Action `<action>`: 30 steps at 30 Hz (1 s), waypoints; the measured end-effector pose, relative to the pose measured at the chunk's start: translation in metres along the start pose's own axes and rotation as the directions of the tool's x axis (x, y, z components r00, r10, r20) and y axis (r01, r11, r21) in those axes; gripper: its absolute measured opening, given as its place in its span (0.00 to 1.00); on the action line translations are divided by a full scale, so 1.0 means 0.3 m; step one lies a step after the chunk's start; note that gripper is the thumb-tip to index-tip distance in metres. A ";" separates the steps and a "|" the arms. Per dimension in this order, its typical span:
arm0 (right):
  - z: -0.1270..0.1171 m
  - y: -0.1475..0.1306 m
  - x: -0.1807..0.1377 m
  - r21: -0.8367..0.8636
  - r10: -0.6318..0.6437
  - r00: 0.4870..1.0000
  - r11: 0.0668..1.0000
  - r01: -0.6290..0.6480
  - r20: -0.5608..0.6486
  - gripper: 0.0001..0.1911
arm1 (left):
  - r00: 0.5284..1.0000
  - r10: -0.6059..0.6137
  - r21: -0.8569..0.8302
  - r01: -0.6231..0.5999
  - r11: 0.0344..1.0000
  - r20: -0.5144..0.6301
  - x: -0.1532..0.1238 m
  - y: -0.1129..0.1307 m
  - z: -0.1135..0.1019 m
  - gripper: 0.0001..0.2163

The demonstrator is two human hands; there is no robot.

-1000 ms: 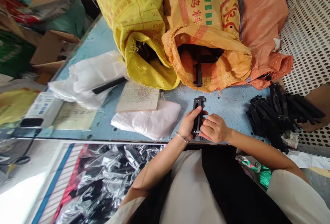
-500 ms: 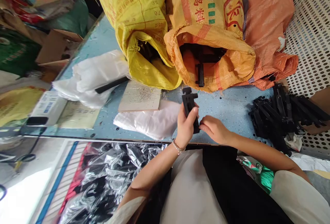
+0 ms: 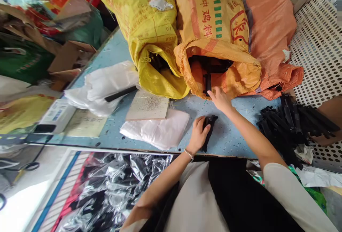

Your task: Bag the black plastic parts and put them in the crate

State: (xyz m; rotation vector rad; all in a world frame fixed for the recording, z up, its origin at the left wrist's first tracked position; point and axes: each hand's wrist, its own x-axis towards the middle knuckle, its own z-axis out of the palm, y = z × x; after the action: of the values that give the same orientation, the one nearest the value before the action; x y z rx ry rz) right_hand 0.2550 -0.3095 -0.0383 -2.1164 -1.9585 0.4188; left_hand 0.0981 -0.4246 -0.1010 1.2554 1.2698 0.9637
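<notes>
My left hand (image 3: 198,134) is closed round the side of a long black plastic part (image 3: 211,127), which rests on the blue tabletop near its front edge. My right hand (image 3: 221,101) reaches to the mouth of the orange woven sack (image 3: 227,84). There its fingertips pinch the lower end of a second black plastic part (image 3: 207,81) lying at the sack's opening. More dark parts sit deeper in the sack, mostly in shadow.
A yellow woven sack (image 3: 157,82) and a red-orange sack (image 3: 269,39) flank the orange one. Black parts (image 3: 285,125) are heaped at the right. White plastic bags (image 3: 155,132) and a flat board (image 3: 146,105) lie left of my hands. Bagged black items (image 3: 114,185) are below the table.
My left hand has lowered its black part from the air onto the table. My right hand has moved up and forward to the part at the orange sack's mouth.
</notes>
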 end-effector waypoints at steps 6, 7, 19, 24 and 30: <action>0.044 -0.036 0.125 0.375 0.180 0.973 0.900 -0.222 0.142 0.18 | 0.978 0.205 0.174 -0.194 0.966 -0.044 0.016 -0.023 -0.047 0.21; 0.044 -0.035 0.088 0.424 0.171 0.973 0.878 -0.221 0.153 0.16 | 0.982 0.180 0.074 -0.176 0.982 -0.056 0.030 -0.001 -0.063 0.22; -0.087 0.023 -0.335 0.237 -0.401 0.850 0.839 0.490 -0.341 0.22 | 0.942 -0.086 -0.624 0.282 0.729 0.325 -0.009 0.259 -0.078 0.22; -0.101 -0.019 -0.252 0.288 -0.428 0.846 0.807 0.516 -0.317 0.25 | 0.952 -0.122 -0.494 0.252 0.832 0.280 -0.072 0.251 -0.040 0.20; -0.055 -0.052 -0.365 0.422 -0.503 0.853 0.750 0.510 -0.136 0.29 | 0.960 -0.233 -0.576 0.279 0.768 0.155 -0.024 0.257 -0.086 0.25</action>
State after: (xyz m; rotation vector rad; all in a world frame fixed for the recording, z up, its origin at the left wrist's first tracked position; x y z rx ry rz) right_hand 0.2389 -0.4170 -0.0113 -1.2376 -2.0739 0.6581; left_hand 0.0821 -0.4189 -0.0211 0.5964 0.9353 0.9964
